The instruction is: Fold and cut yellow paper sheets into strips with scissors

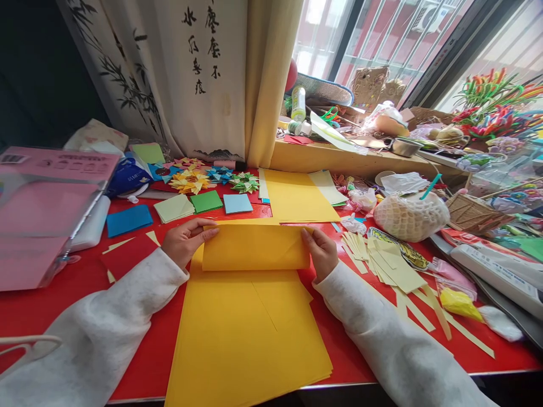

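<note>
One yellow sheet (257, 249), folded or merely bent, I cannot tell which, pinched near its two side edges between thumb and fingers of my left hand (184, 242) and my right hand (321, 250). It sits over the far part of a yellow paper stack (246, 345) on the red table (148, 362); green paper (206, 201) lies beyond.

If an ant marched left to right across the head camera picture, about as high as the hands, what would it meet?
Pink package, dark blue paper, left hand, held yellow paper, right hand, cream paper pieces.
</note>
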A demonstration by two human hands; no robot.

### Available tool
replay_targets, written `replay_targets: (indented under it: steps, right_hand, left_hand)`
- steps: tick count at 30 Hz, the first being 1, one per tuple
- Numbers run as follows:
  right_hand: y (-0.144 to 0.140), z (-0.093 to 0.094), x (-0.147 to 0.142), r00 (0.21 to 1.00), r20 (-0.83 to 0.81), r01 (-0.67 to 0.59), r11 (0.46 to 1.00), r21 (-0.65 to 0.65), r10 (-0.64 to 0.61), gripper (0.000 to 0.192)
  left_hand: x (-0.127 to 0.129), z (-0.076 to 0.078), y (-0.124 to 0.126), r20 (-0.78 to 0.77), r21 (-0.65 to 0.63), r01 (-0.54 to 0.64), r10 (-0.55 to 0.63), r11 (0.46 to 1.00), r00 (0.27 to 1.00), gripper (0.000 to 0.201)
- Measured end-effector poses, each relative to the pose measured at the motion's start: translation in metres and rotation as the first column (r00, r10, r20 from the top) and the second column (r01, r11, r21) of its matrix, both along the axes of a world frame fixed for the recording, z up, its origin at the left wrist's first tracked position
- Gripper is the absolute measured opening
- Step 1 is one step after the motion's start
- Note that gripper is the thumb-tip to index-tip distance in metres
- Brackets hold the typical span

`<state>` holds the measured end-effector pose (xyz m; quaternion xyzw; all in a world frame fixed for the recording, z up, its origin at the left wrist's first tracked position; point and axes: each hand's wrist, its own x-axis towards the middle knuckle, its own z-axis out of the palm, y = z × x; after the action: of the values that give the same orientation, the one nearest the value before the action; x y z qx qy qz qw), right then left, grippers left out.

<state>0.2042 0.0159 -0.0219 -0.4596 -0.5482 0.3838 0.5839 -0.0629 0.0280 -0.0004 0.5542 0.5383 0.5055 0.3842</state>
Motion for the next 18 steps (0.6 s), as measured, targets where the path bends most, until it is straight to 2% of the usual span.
replay_targets:
  steps: [12,18]
  right_hand:
    - [-0.0026,0.0048,-0.0010,1.000,0.007,0.003,0.999,-0.055,-0.003,0.023]
    - [-0.0013,0.0004,0.0020,0.997,0.069,0.051,0.997,-0.058,-0.047,0.029]
  left_hand:
    - [0.0029,0.0045,-0.0018,0.023,-0.041,-0.001,0.002,0.999,1.000,0.030]
    - [0.0046,0.0064,-0.0049,-0.017,0.009,0.009,-0.009,1.000,1.000,0.030]
